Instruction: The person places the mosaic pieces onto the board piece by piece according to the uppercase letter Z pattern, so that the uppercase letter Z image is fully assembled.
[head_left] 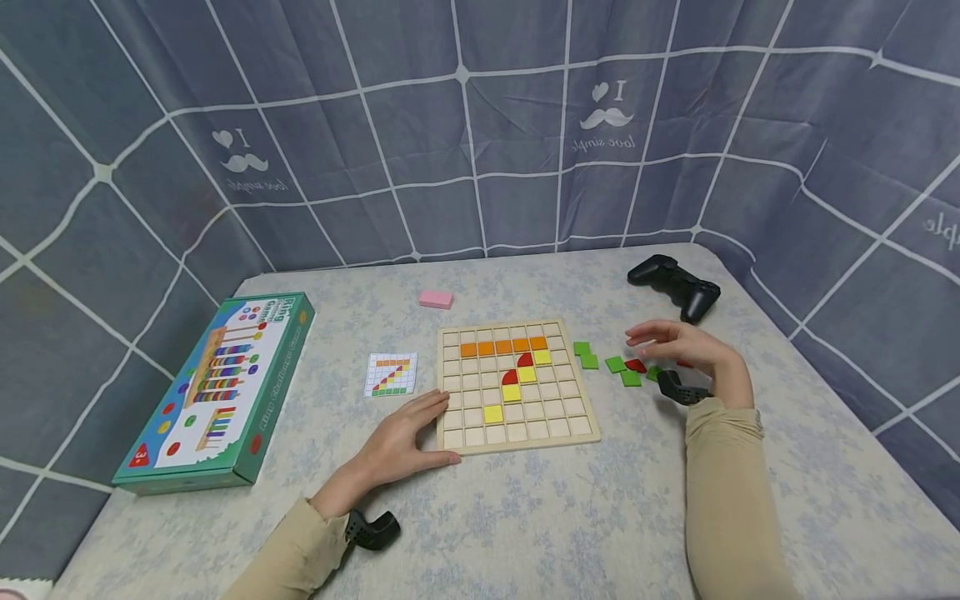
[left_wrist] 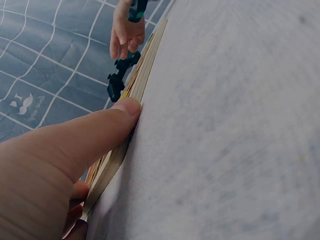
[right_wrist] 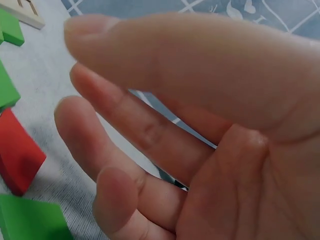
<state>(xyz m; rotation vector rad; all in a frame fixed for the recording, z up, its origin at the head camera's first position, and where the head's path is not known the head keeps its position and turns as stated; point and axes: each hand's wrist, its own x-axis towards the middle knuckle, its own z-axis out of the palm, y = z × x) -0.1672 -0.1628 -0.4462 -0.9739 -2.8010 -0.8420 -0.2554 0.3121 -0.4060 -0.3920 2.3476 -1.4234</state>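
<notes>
A square wooden grid board (head_left: 555, 429) lies flat, with a row of orange tiles (head_left: 502, 346), several yellow tiles (head_left: 492, 414) and two red curved-edge tiles (head_left: 512, 377) in its cells. My left hand (head_left: 401, 442) rests at its near-left corner, fingers along the left edge and thumb (left_wrist: 112, 125) against the near edge. To the right of the board, green tiles (head_left: 632, 379) and a red tile (right_wrist: 17, 150) lie loose on the table. Over them hovers my right hand (head_left: 686, 346), fingers loosely bent and nothing between thumb and fingertips. A small pattern card (head_left: 391, 374) is left of the board.
A green game box (head_left: 225, 383) occupies the table's left side. Behind the board sits a pink block (head_left: 436, 299). At the back right is a black game controller (head_left: 675, 285), just beyond my right hand. A blue checked curtain (head_left: 510, 142) encloses the back and sides.
</notes>
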